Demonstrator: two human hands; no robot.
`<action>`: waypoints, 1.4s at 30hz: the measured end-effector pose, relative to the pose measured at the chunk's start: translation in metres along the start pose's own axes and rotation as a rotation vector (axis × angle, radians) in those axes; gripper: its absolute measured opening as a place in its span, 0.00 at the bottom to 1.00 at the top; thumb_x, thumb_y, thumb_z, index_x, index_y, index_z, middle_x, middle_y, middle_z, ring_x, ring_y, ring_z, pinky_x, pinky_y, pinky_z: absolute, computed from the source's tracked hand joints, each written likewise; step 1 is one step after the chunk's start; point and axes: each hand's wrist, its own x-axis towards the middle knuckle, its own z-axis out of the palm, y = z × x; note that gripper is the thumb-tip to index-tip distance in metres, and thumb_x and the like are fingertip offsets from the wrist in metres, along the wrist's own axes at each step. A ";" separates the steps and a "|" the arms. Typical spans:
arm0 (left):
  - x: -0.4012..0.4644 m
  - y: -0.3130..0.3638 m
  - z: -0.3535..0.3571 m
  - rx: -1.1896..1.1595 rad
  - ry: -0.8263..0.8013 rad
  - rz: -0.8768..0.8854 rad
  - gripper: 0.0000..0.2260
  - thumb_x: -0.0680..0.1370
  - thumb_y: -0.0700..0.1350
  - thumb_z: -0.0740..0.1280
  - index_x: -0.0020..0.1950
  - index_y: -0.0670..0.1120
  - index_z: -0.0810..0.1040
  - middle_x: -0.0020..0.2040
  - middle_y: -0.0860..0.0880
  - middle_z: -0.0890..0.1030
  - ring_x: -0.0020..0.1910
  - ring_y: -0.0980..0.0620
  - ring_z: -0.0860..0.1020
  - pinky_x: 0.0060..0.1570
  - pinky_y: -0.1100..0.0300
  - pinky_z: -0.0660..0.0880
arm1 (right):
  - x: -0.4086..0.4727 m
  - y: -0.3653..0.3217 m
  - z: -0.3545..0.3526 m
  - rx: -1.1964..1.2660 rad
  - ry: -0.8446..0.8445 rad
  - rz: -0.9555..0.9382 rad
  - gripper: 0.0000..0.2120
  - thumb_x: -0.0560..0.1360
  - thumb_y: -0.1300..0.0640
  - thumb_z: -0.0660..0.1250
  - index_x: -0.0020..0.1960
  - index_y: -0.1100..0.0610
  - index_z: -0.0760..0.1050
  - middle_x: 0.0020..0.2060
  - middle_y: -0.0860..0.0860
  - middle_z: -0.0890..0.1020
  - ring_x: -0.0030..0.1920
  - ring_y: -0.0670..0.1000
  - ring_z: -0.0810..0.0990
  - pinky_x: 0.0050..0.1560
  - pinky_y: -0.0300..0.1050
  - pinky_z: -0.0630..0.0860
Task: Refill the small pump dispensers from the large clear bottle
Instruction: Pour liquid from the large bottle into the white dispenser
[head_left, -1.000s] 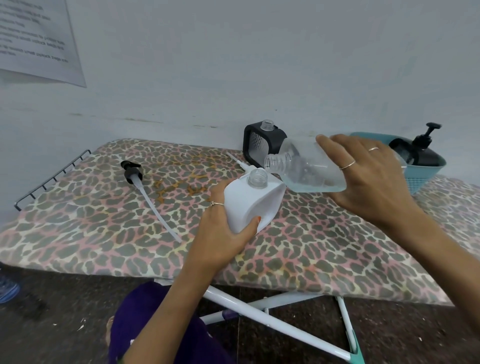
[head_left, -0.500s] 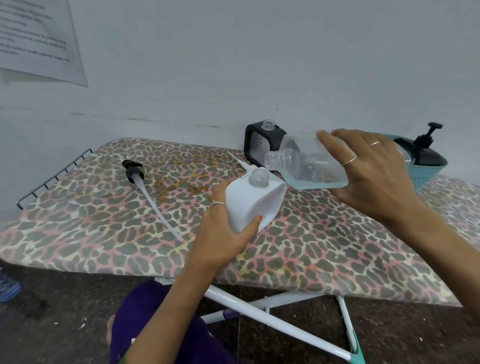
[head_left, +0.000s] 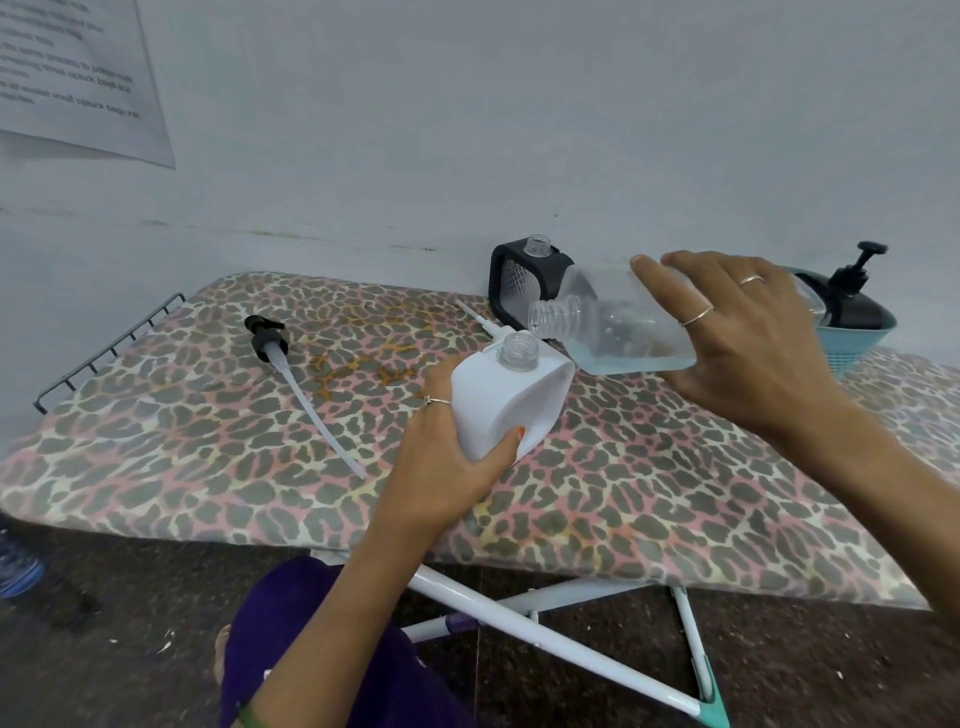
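Fingers (head_left: 670, 291) of the right hand (head_left: 748, 343) curl over the top and far side of the large clear bottle (head_left: 618, 327), gripping it near-horizontal; 2 rings visible on them.

Head view (only 1 view supplied). Landmark: the white dispenser (head_left: 506, 400).

- Left hand (head_left: 447, 467): wraps the white dispenser's lower body, thumb on the near face, other fingers behind; holds it tilted, its open neck (head_left: 518, 351) leaning toward the bottle.
- Large clear bottle: just right of and slightly above the dispenser. Long axis runs left-right, mouth (head_left: 553, 319) at the left end, base hidden in the right palm. Pale blue liquid pools along the lower side, short of the mouth; no stream visible.
- Key relation: bottle mouth sits just up-right of the dispenser neck, near but apart, not yet over it. Judged: the coming pour needs the mouth shifted left/down above the neck, then more tilt. Right hand carries that move; left hand only steadies.
- Risk (judged): both openings are narrow, so slight misalignment would spill onto the leopard-print cover (head_left: 649, 483).
- Behind the dispenser: black-framed dispenser (head_left: 519, 280), pump off, neck open.
- Far left of it: loose black pump (head_left: 267, 338) w/ long dip tube, lying flat on the cover.
- Far right, beyond the right hand: teal basket (head_left: 857, 343) holding a black dispenser w/ pump (head_left: 852, 291) fitted.
- Progress (judged): early; white dispenser not yet receiving liquid.
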 end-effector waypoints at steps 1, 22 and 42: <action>0.000 0.000 0.000 0.002 0.000 0.002 0.30 0.70 0.54 0.71 0.64 0.64 0.57 0.57 0.56 0.74 0.55 0.55 0.75 0.52 0.53 0.77 | 0.000 0.001 0.000 -0.002 -0.008 0.000 0.37 0.64 0.63 0.76 0.69 0.57 0.65 0.57 0.63 0.79 0.54 0.66 0.79 0.50 0.61 0.73; 0.000 -0.001 0.001 -0.002 -0.004 -0.002 0.31 0.70 0.54 0.71 0.68 0.56 0.60 0.58 0.54 0.75 0.55 0.53 0.76 0.52 0.50 0.77 | 0.004 0.001 -0.003 -0.010 -0.014 -0.034 0.36 0.63 0.65 0.73 0.68 0.57 0.65 0.56 0.64 0.79 0.54 0.67 0.79 0.51 0.63 0.73; 0.000 -0.001 0.000 -0.011 -0.008 0.013 0.31 0.70 0.53 0.72 0.69 0.55 0.60 0.58 0.55 0.75 0.55 0.55 0.76 0.52 0.53 0.77 | 0.004 0.005 -0.003 -0.036 0.004 -0.029 0.37 0.63 0.63 0.76 0.69 0.57 0.65 0.56 0.63 0.79 0.54 0.66 0.79 0.51 0.62 0.73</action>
